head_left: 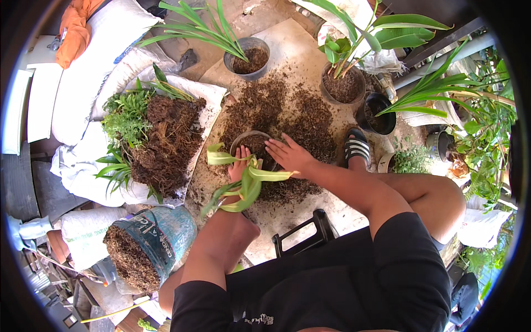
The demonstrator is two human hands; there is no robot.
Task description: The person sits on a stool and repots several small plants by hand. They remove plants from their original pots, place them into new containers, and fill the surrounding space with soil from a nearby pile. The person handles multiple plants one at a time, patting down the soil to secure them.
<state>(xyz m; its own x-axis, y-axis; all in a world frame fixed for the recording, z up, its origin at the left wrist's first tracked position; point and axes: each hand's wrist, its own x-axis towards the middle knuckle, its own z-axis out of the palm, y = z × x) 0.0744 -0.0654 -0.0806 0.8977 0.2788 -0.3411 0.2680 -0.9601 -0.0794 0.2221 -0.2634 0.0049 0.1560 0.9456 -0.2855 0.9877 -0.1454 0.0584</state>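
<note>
In front of me a grey pot (249, 134) of dark soil stands on the ground, holding a plant with broad yellow-green leaves (251, 188) that lean toward me. My left hand (238, 163) reaches into the pot at its left side, fingers extended on the soil, partly covered by the leaves. From the right, my right hand (289, 153) lies with fingers stretched over the pot's right rim and the soil. Neither hand appears to grip anything. Loose dark potting mix (298, 119) is spread around the pot.
Potted plants stand beyond: a grey pot (258, 71), another grey pot (359, 98) and a black pot (381, 125). Uprooted plants with a root mass (168, 141) lie on a white sack (207, 105) at left. A tipped blue bucket (177, 229) holds brown mix. A black stool (321, 224) is near me.
</note>
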